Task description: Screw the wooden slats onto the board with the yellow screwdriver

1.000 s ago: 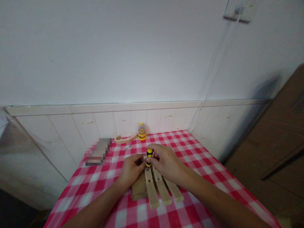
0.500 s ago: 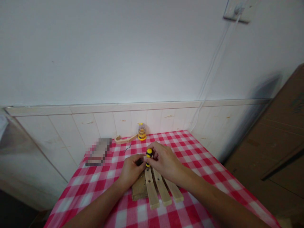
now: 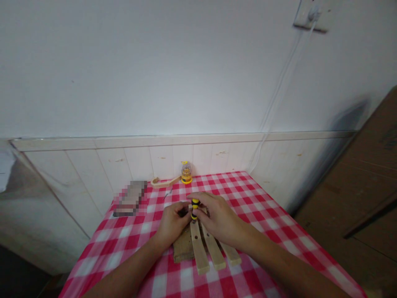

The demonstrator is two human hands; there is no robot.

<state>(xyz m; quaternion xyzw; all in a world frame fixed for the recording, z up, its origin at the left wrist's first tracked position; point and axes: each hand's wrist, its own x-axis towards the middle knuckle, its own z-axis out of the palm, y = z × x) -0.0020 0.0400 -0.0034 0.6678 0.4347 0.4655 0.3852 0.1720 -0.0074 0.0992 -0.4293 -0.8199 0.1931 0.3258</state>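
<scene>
My right hand [image 3: 214, 213] is closed around a short yellow-and-black screwdriver [image 3: 195, 203], held upright with its lower end at the left of three pale wooden strips [image 3: 199, 250]. Its index finger lies over the top of the handle. My left hand [image 3: 173, 221] is closed at the far end of that same strip, thumb and fingers gripping near the screwdriver. Dark holes show in the strips. Under them rests a brown wooden block [image 3: 182, 248]. The far ends of the strips are partly hidden by my hands.
A red-and-white checked cloth [image 3: 149, 265] covers the table. Toward the wall stand a clear-and-yellow bit container [image 3: 186, 174] and a curved wooden hook [image 3: 163, 183], with a small thin metal piece [image 3: 168, 193] nearby. A pixelated flat object [image 3: 130, 198] lies left. Large cardboard [image 3: 356, 198] leans at right.
My right hand's index finger has moved from beside the screwdriver handle to over its top. The left hand and the strips keep their places; the view has shifted slightly.
</scene>
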